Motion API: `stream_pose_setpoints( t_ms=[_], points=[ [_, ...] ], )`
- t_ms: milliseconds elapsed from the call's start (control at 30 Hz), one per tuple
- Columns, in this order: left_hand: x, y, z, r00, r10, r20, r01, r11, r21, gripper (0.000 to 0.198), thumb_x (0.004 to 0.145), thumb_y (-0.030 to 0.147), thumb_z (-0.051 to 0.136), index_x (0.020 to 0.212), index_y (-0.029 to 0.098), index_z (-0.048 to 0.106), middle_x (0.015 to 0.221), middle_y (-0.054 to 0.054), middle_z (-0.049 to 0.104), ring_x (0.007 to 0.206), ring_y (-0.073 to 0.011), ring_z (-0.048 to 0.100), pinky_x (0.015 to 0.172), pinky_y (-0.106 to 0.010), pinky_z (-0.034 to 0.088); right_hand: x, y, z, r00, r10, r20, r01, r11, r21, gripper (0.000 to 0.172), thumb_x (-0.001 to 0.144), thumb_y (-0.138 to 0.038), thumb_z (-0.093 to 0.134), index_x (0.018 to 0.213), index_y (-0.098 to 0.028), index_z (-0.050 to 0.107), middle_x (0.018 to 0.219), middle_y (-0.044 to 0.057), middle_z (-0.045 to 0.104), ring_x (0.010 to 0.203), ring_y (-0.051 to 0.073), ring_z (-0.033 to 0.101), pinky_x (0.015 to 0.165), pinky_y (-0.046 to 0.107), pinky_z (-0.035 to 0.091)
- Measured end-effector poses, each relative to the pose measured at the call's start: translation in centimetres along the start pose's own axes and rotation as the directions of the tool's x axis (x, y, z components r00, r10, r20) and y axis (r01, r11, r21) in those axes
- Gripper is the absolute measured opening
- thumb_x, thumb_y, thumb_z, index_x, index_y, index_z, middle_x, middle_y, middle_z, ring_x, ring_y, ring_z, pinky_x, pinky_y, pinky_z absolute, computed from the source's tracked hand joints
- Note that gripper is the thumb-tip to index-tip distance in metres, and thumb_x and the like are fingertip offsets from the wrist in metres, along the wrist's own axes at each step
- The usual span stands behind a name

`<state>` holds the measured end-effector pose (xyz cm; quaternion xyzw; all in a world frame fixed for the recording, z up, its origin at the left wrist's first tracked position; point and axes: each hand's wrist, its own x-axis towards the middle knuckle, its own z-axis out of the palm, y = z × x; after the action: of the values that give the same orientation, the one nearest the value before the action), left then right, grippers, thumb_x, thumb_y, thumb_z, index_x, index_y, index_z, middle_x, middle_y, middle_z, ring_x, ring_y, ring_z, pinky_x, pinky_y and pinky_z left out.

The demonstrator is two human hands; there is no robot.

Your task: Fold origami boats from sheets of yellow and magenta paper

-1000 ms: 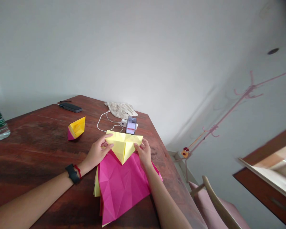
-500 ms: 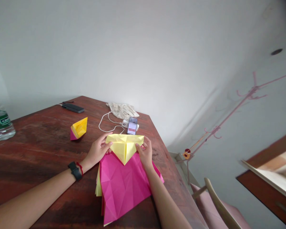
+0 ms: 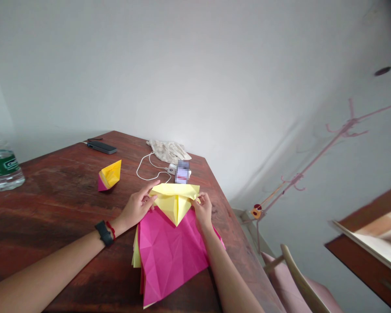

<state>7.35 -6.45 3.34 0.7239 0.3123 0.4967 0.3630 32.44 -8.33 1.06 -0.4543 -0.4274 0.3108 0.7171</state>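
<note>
Between the two hands sits the yellow paper [image 3: 175, 202], folded so that a point hangs down on the near side. The left hand [image 3: 137, 208] holds the left corner of the yellow paper with thumb and fingers closed on it, and one finger sticks straight out. The right hand [image 3: 203, 211] has its fingers closed on the right corner. Holding both corners most likely keeps the folds from springing open and keeps the paper even on both sides.

Under the yellow paper, and spreading toward the person, lies a big pink paper [image 3: 169, 256] full of crease lines, with more sheets peeking out below it. It lies flat on the tabletop [image 3: 52, 195], which gives a hard place to press on.

Left of the yellow paper stands a small paper shape [image 3: 110, 175], yellow and pink, set apart from the hands. Just behind the yellow paper a white cord [image 3: 146, 169] curls, and a pale cloth [image 3: 168, 150] lies farther back. Far left of the yellow paper are a dark phone [image 3: 101, 147] and a water bottle [image 3: 1, 165].
</note>
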Motion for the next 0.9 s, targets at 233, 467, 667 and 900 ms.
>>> stream_pose_setpoints(
  t_ms=[233, 467, 667, 900],
  points=[
    [-0.02, -0.62, -0.13, 0.996, 0.075, 0.054, -0.080, 0.992, 0.094, 0.044, 0.097, 0.035, 0.048, 0.138, 0.021, 0.055, 0.092, -0.004, 0.074, 0.062, -0.0131, 0.069, 0.064, -0.023, 0.057, -0.10, -0.58, 0.08, 0.989, 0.145, 0.010, -0.145, 0.983, 0.110, 0.040, 0.061, -0.031, 0.079, 0.079, -0.024, 0.044, 0.070, -0.006, 0.062, 0.052, 0.011, 0.053, 0.048, 0.021, 0.040],
    [0.19, -0.71, -0.39, 0.991, 0.074, 0.110, -0.087, 0.989, 0.118, 0.046, 0.098, 0.034, 0.045, 0.141, 0.022, 0.053, 0.090, -0.003, 0.074, 0.062, -0.0133, 0.068, 0.069, -0.025, 0.058, -0.03, -0.34, -0.09, 0.979, 0.203, 0.016, -0.203, 0.971, 0.130, 0.029, 0.060, -0.025, 0.072, 0.075, -0.024, 0.047, 0.074, -0.003, 0.067, 0.056, 0.014, 0.059, 0.045, 0.023, 0.043],
    [0.14, -0.68, -0.39, 0.991, 0.075, 0.114, -0.088, 0.990, 0.107, 0.044, 0.098, 0.033, 0.046, 0.140, 0.021, 0.053, 0.083, -0.002, 0.073, 0.064, -0.0142, 0.069, 0.069, -0.025, 0.058, 0.09, -0.18, -0.20, 0.973, 0.229, 0.010, -0.228, 0.962, 0.147, 0.029, 0.063, -0.027, 0.074, 0.079, -0.024, 0.050, 0.073, -0.004, 0.067, 0.056, 0.014, 0.061, 0.046, 0.022, 0.045],
    [0.32, -0.67, -0.27, 0.996, 0.075, 0.054, -0.082, 0.989, 0.123, 0.055, 0.092, 0.033, 0.058, 0.144, 0.021, 0.047, 0.116, -0.010, 0.073, 0.082, -0.0181, 0.074, 0.074, -0.027, 0.060, -0.80, -0.72, 0.75, 0.982, 0.162, 0.101, -0.171, 0.982, 0.081, 0.059, 0.063, -0.032, 0.084, 0.112, -0.026, 0.052, 0.097, 0.000, 0.070, 0.076, 0.017, 0.069, 0.063, 0.027, 0.056]
  ],
)
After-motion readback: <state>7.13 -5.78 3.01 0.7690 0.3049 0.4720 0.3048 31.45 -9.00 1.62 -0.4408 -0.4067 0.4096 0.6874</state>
